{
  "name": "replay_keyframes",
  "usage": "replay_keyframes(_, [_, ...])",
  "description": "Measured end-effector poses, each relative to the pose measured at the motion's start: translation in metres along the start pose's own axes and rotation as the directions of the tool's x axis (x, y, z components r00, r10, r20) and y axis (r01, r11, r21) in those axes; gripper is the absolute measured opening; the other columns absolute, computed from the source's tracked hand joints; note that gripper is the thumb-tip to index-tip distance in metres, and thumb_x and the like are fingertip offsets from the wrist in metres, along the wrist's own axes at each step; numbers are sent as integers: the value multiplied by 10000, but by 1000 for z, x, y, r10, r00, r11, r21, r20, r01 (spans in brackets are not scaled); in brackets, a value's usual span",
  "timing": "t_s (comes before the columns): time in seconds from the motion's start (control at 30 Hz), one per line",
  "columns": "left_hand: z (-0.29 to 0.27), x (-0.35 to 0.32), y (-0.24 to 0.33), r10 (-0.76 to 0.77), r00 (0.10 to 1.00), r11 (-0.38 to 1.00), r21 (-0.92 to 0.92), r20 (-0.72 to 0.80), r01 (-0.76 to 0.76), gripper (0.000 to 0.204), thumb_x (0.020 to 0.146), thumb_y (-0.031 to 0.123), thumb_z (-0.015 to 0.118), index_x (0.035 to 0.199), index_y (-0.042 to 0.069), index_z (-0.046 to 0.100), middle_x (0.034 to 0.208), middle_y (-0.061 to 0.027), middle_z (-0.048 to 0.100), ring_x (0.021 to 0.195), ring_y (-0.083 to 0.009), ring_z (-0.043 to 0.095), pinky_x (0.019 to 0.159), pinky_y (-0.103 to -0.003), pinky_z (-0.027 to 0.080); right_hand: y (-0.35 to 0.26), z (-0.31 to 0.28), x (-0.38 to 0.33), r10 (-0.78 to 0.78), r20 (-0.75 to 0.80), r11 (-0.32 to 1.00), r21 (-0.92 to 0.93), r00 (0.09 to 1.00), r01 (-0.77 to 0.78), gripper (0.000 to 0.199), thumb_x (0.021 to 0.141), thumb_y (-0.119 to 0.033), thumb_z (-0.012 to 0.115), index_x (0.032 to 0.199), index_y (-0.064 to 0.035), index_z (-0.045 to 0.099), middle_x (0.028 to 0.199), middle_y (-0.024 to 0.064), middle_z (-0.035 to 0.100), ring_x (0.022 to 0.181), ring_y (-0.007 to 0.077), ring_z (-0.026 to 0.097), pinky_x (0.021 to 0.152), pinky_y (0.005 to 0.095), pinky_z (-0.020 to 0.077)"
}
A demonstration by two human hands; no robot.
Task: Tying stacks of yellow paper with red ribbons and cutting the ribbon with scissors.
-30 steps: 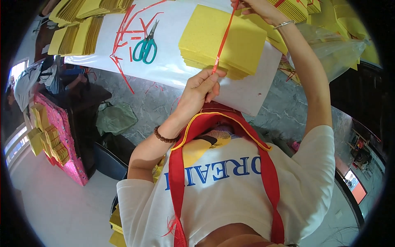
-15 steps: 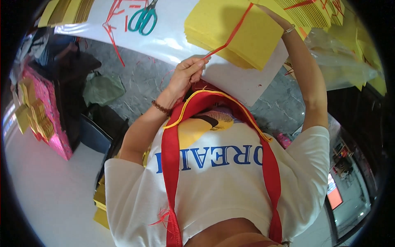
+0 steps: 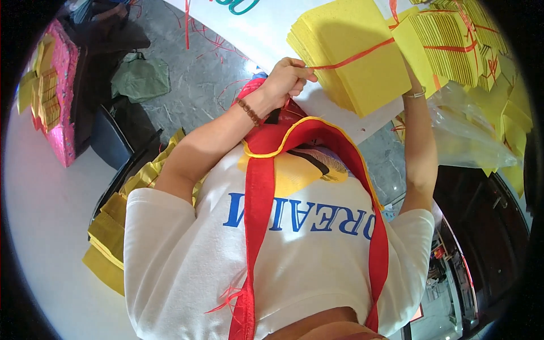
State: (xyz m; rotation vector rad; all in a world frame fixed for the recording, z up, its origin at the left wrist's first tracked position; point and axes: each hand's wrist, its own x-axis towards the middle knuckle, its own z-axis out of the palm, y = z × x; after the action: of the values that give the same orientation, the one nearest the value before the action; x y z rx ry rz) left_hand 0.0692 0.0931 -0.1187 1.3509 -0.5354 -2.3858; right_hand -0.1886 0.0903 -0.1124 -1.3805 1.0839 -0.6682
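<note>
Through the head camera I look down on a stack of yellow sheets [image 3: 368,76] at the near edge of a white table [image 3: 255,34], right of centre; whether its underside rests fully on the tabletop, I cannot tell. A thin red strip [image 3: 362,55] runs across the stack's upper face, from its right side to its near left edge. My left hand [image 3: 289,79], just left of the stack, has thumb and fingers closed together on the strip's near end, which looks drawn fairly taut. My right hand [image 3: 409,79] is mostly hidden behind the stack's right edge, so I cannot tell whether it grips anything. I judge the binding partly done: the strip lies over the visible face, but I see no knot there, so fastening seems left. Farther right, pleated yellow bundles [image 3: 433,37] already wear red ties, near a clear plastic bag [image 3: 462,133]. Teal scissor handles [image 3: 242,7] show at the far edge of view, left of the stack and well apart from both hands.
</note>
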Motion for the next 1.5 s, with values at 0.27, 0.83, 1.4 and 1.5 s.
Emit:
replay_keyframes(0.27, [0, 5, 0, 59, 998, 993, -106, -6, -60, 235, 765, -66, 517, 950, 11, 394, 736, -115, 549, 412, -60, 325, 351, -198, 243, -29, 45, -23, 40, -164, 989, 147, 986, -16, 400, 895, -307, 433, 1174, -23, 480, 1082, 41, 531, 1027, 139, 489, 883, 284, 391])
replay_keyframes(0.83, [12, 39, 53, 56, 880, 988, -154, 471, 20, 108, 778, 39, 479, 877, 10, 510, 642, 19, 462, 445, -34, 283, 410, -177, 233, -45, 81, -36, 202, -602, 885, 450, 773, 119, 414, 898, -349, 418, 1134, -20, 505, 1062, 31, 518, 1006, 134, 484, 864, 282, 387])
replay_keyframes(1.4, [-7, 65, 67, 9, 918, 993, -113, 397, 40, 354, 844, 174, 477, 1131, -33, 491, 1062, -119, 581, 936, -183, 578, 821, -310, 469, -32, 116, -22, 30, -918, 858, 227, 395, 461, 434, 885, -229, 443, 1260, -13, 404, 1280, 80, 404, 1151, 174, 417, 937, 296, 376])
replay_keyframes(1.5, [21, 37, 71, 55, 922, 998, -33, 384, -46, 360, 779, 88, 479, 1118, -32, 490, 1010, -82, 586, 862, -138, 568, 733, -244, 461, -37, 123, -38, 69, -916, 844, 265, 396, 466, 422, 886, -232, 442, 1246, -14, 414, 1257, 77, 416, 1128, 170, 426, 923, 293, 381])
